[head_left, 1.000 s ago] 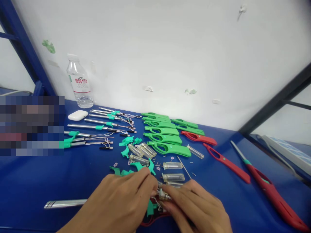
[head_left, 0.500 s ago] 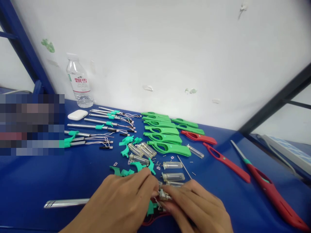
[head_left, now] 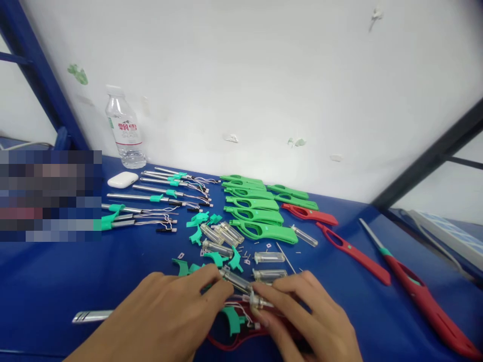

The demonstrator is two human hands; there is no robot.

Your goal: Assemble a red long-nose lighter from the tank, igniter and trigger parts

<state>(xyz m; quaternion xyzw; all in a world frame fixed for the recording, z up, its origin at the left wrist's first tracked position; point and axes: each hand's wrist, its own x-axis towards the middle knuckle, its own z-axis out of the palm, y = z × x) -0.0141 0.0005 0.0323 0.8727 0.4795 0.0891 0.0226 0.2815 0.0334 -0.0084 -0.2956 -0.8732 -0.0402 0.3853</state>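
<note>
My right hand (head_left: 313, 317) pinches a clear fuel tank (head_left: 257, 301) by its valve end, above a red lighter shell (head_left: 226, 346). The shell holds a teal trigger piece (head_left: 234, 322) and white wires (head_left: 241, 310). To its left, my left hand (head_left: 169, 311) has thumb and fingers pressed together; what is between them, if anything, is hidden. A metal lighter tube (head_left: 91, 316) sticks out from under the left hand. Just beyond the fingertips lies another clear tank (head_left: 236, 279), with teal triggers (head_left: 216, 258) beside it.
Green lighter shells (head_left: 264, 231) are stacked at the back, with red shells (head_left: 358, 254) to their right. An assembled red lighter (head_left: 422, 296) lies far right. Metal tubes with wires (head_left: 158, 197), a white case (head_left: 123, 179) and a water bottle (head_left: 126, 130) stand back left. Small pins and a rod (head_left: 286, 257) lie mid-table.
My left hand has drawn back left, away from the tank in my right hand. More of the shell, the trigger piece and the wires now shows between the hands.
</note>
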